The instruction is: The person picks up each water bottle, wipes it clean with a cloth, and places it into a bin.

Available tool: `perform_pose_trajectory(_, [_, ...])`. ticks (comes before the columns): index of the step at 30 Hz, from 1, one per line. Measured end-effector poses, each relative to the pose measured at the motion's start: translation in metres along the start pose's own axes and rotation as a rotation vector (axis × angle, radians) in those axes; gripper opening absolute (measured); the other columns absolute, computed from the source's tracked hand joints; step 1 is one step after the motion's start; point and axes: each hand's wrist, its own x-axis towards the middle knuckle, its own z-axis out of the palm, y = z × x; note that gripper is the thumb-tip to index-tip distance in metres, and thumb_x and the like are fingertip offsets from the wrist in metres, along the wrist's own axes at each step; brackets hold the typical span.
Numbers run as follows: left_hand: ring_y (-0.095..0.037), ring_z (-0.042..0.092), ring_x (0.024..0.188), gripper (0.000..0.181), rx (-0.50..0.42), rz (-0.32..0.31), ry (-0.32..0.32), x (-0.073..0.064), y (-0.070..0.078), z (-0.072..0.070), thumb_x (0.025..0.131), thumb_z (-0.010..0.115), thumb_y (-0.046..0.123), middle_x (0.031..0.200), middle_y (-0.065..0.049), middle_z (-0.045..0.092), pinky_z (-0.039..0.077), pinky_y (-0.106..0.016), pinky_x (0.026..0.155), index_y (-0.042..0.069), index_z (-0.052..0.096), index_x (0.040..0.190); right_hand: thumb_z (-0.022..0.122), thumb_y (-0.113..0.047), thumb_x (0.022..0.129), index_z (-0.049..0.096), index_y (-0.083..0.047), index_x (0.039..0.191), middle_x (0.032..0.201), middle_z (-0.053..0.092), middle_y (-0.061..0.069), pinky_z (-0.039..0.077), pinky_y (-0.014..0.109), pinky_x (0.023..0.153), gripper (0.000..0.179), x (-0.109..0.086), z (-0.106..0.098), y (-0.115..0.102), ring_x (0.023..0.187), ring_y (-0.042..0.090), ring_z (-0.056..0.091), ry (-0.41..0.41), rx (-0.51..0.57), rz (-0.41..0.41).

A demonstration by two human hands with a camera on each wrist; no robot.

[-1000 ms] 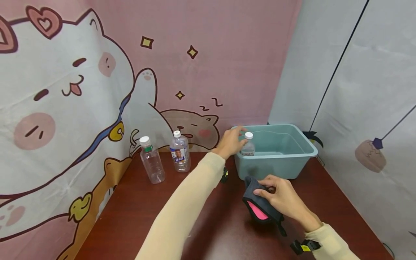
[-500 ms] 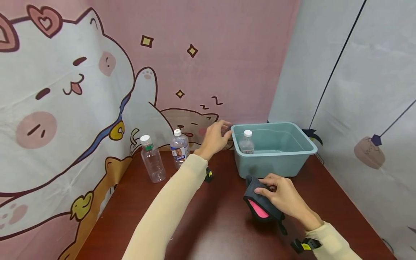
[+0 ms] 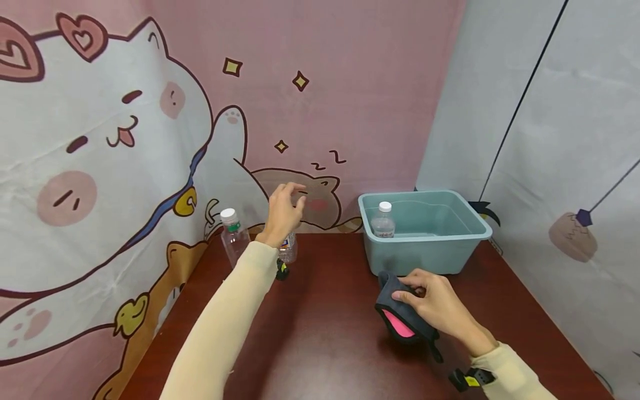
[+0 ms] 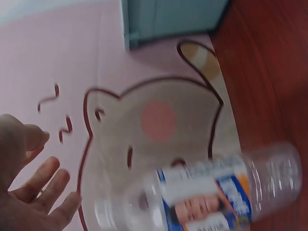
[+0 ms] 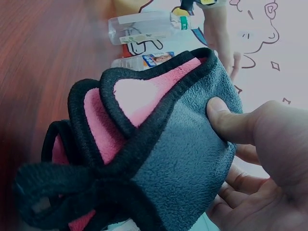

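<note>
My left hand (image 3: 283, 214) hovers over a clear plastic bottle with a face on its label (image 4: 207, 199), its fingers loosely bent and holding nothing. In the head view the hand covers this bottle's top. On the left stands another clear bottle (image 3: 234, 239) with a white cap and green neck band, partly behind the left forearm. Low at the right, my right hand (image 3: 434, 303) pinches a folded towel (image 5: 192, 139), grey outside and pink inside, with black edging and a loop. The thumb lies on its grey face.
A light-blue plastic tub (image 3: 425, 256) stands at the back right of the dark red table (image 3: 320, 328). Inside its left end is a white-capped bottle (image 3: 383, 225). Cartoon-printed curtains (image 3: 360, 100) rise behind and beside the table.
The left hand has moved left from the tub's rim to over the labelled bottle. The right hand and the folded towel have stayed in place.
</note>
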Motion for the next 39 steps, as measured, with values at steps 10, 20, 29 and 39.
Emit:
perform_pose_trajectory(10, [-0.048, 0.066, 0.137, 0.038, 0.045, -0.166, -0.001, -0.008, -0.046, -0.023, 0.11, 0.076, 0.008, 0.143, -0.029, 0.071, 0.054, -0.061, 0.121, -0.001, 0.072, 0.147, 0.097, -0.021, 0.098, 0.09, -0.008, 0.127, 0.103, 0.081, -0.007, 0.053, 0.021, 0.069, 0.033, 0.001, 0.001, 0.001, 0.084, 0.005, 0.06, -0.014, -0.004, 0.003])
perform_pose_trajectory(20, [-0.049, 0.068, 0.142, 0.037, 0.032, -0.254, -0.042, -0.015, -0.068, -0.02, 0.113, 0.076, 0.014, 0.147, -0.029, 0.075, 0.053, -0.061, 0.125, -0.001, 0.071, 0.146, 0.096, -0.022, 0.099, 0.09, -0.008, 0.128, 0.103, 0.08, -0.008, 0.052, 0.021, 0.069, 0.033, 0.0, 0.0, 0.001, 0.084, 0.005, 0.059, -0.028, -0.008, 0.001])
perform_pose_trajectory(29, [-0.043, 0.076, 0.128, 0.033, -0.007, -0.273, -0.035, -0.017, -0.065, -0.019, 0.114, 0.079, 0.022, 0.137, -0.024, 0.081, 0.061, -0.058, 0.115, 0.002, 0.071, 0.139, 0.097, -0.022, 0.098, 0.09, -0.008, 0.128, 0.103, 0.08, -0.007, 0.053, 0.021, 0.07, 0.034, 0.001, -0.001, 0.001, 0.084, 0.006, 0.06, -0.019, -0.01, -0.001])
perform_pose_trajectory(39, [-0.027, 0.078, 0.112, 0.04, -0.112, -0.208, -0.063, -0.02, -0.107, 0.0, 0.104, 0.089, 0.053, 0.117, -0.004, 0.086, 0.063, -0.046, 0.102, 0.022, 0.078, 0.129, 0.097, -0.022, 0.098, 0.09, -0.008, 0.127, 0.103, 0.08, -0.008, 0.054, 0.022, 0.071, 0.033, 0.0, 0.002, 0.002, 0.084, 0.005, 0.06, -0.007, -0.002, -0.014])
